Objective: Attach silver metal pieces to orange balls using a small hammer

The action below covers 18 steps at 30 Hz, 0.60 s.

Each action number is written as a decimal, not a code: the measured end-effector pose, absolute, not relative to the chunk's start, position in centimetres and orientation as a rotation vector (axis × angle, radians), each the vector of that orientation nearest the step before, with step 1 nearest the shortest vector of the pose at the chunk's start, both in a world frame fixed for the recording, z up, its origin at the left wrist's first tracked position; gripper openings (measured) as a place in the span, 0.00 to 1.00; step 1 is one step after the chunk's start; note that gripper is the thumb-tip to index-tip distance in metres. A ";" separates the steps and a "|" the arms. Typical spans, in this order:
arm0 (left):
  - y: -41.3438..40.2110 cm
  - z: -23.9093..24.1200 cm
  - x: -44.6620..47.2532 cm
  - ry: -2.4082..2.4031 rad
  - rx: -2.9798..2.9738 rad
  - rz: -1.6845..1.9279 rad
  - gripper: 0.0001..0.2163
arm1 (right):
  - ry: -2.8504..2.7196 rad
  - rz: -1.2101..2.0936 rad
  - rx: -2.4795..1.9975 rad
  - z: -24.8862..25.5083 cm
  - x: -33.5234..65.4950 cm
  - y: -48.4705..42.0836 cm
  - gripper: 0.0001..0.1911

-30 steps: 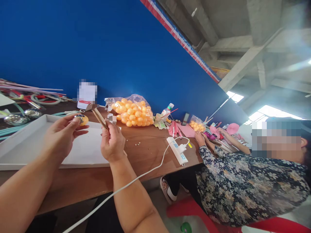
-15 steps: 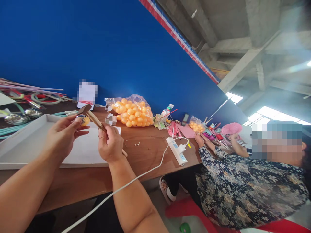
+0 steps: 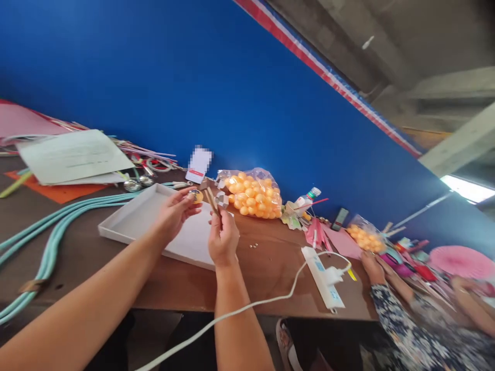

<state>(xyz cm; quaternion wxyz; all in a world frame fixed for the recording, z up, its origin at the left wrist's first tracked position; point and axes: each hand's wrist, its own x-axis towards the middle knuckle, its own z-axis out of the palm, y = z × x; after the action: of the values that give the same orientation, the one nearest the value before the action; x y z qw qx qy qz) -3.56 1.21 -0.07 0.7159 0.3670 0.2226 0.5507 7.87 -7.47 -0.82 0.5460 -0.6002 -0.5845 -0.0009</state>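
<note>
Orange with dark marks, a small ball (image 3: 197, 196) sits pinched in the fingers of the left hand (image 3: 173, 215), above a white tray (image 3: 133, 216); the right hand (image 3: 224, 239) grips a wooden-handled tool (image 3: 211, 199) just beside it.

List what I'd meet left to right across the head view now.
Orange sheet, left hand holding a yellow ball, right hand gripping a brown stick, larger bag of balls, power strip, smaller bag of balls, pink disc.

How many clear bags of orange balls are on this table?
2. The nearer bag lies just beyond the person's right hand; the other bag is farther right, beside a co-worker's hand. More could be hidden.
</note>
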 end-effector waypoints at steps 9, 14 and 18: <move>1.0 0.0 -3.4 0.381 0.753 1.207 0.19 | -1.375 -0.057 -1.428 -1.2 8.1 -7.3 0.17; 1.0 0.0 -3.5 0.387 0.773 1.213 0.20 | -1.374 -0.030 -1.415 -1.1 8.1 -7.4 0.17; 1.1 -0.1 -3.2 0.462 0.786 1.249 0.19 | -1.379 -0.007 -1.406 -0.8 8.1 -7.6 0.17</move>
<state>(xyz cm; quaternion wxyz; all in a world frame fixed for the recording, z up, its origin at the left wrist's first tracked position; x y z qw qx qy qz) -3.25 1.13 -0.13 0.7156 0.3552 0.2089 0.5640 8.07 -7.56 -0.79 0.5529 -0.5948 -0.5835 -0.0030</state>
